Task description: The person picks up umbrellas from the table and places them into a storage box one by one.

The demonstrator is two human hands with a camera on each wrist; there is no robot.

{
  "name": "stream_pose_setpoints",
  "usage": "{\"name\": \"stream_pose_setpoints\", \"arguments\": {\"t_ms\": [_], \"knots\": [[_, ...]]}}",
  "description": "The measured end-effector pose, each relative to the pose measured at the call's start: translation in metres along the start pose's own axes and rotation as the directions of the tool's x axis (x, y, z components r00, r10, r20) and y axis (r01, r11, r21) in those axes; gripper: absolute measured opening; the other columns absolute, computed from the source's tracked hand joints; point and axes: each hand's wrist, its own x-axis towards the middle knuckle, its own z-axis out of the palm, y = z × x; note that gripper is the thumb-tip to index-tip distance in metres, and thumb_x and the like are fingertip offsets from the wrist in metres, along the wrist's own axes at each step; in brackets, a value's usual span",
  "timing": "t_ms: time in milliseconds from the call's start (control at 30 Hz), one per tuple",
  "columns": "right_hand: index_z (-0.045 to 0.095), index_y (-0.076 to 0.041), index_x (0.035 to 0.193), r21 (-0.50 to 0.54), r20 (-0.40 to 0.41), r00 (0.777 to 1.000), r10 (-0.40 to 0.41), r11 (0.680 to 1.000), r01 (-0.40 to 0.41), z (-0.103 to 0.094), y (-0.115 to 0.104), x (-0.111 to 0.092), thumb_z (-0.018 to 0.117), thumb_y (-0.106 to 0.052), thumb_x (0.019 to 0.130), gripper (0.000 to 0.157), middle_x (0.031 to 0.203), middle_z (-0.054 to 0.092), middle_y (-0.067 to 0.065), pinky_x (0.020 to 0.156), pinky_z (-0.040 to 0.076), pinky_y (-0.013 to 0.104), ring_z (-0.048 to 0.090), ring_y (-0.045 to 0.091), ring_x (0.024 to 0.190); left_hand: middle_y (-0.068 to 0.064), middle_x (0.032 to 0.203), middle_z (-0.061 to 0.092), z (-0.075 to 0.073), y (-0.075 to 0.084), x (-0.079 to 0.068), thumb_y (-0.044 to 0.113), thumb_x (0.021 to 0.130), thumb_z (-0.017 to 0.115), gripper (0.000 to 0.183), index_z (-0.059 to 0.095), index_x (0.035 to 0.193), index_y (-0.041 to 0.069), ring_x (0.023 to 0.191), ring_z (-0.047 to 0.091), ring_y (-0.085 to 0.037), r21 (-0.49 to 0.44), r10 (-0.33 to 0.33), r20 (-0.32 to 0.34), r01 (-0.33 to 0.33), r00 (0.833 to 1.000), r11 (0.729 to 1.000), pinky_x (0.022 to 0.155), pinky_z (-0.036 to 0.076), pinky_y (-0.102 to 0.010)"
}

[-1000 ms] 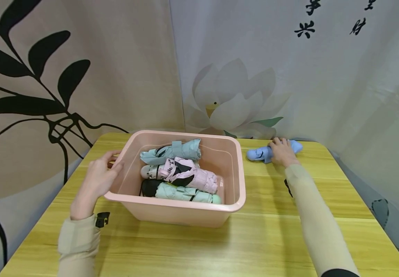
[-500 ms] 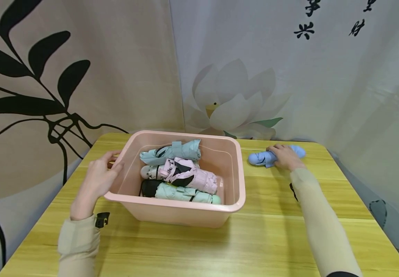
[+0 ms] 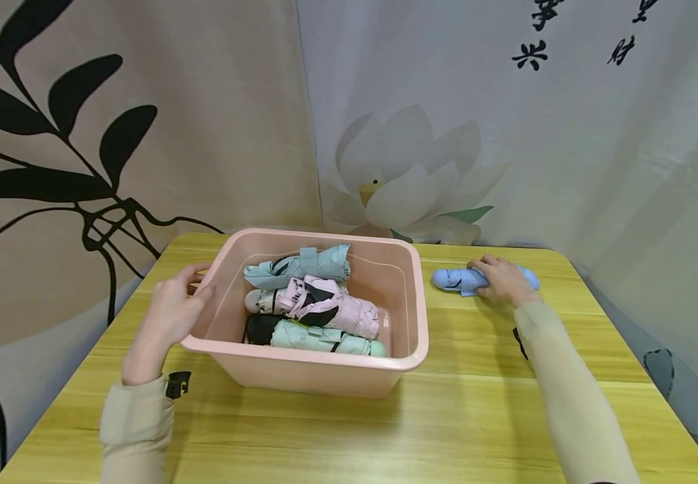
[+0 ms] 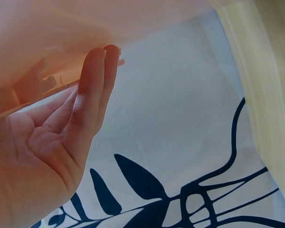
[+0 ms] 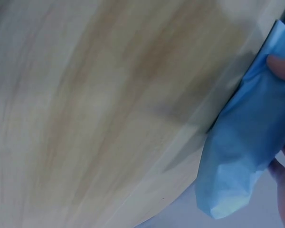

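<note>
A pink plastic bin [image 3: 319, 373] stands left of the middle in the head view. My left hand [image 3: 175, 308] holds its left rim; in the left wrist view, the fingers [image 4: 92, 90] of that hand reach up along the outer wall. Toward the back right of the table, my right hand [image 3: 503, 280] grips a folded blue umbrella [image 3: 454, 279] round its middle, the handle end pointing left. In the right wrist view the umbrella's blue cloth [image 5: 247, 137] lies between thumb and fingers, close over the tabletop.
Inside the bin lie a blue-grey folded umbrella [image 3: 325, 262], a pink one with black patches [image 3: 355, 314] and a mint-green one [image 3: 309, 337]. The wooden table [image 3: 446, 430] ends at the back against a printed cloth backdrop [image 3: 252, 134].
My right hand has shifted slightly right and toward me along the blue umbrella, which has turned a little. The left hand and the bin stay in place.
</note>
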Motion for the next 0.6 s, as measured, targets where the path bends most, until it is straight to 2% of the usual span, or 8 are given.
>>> {"name": "stream_pose_setpoints", "arguments": {"t_ms": [267,600], "knots": [[0.052,-0.01,0.124,-0.027,-0.063,0.998,-0.027,0.999,0.025,0.0032,-0.0039,-0.005,0.075,-0.021,0.072,0.058,0.111,0.054,0.017,0.076,0.043,0.06,0.053,0.036,0.092,-0.026,0.117,0.057,-0.0001,0.001,-0.0002,0.03,0.095,0.042,0.047,0.044,0.132,0.0,0.101,0.057,-0.038,0.0,-0.003,0.006,0.003,1.0,1.0,0.077,0.049,-0.048],[0.05,-0.013,0.127,-0.044,-0.057,0.998,0.012,0.999,-0.015,0.0038,-0.0088,-0.0051,0.071,-0.029,0.076,0.057,0.12,0.053,0.017,0.079,0.043,0.062,0.051,0.038,0.103,-0.026,0.118,0.057,0.0001,0.0009,0.0005,0.03,0.095,0.042,0.047,0.043,0.133,0.001,0.101,0.057,-0.038,0.0,-0.006,0.01,0.006,1.0,1.0,0.077,0.049,-0.047]]}}
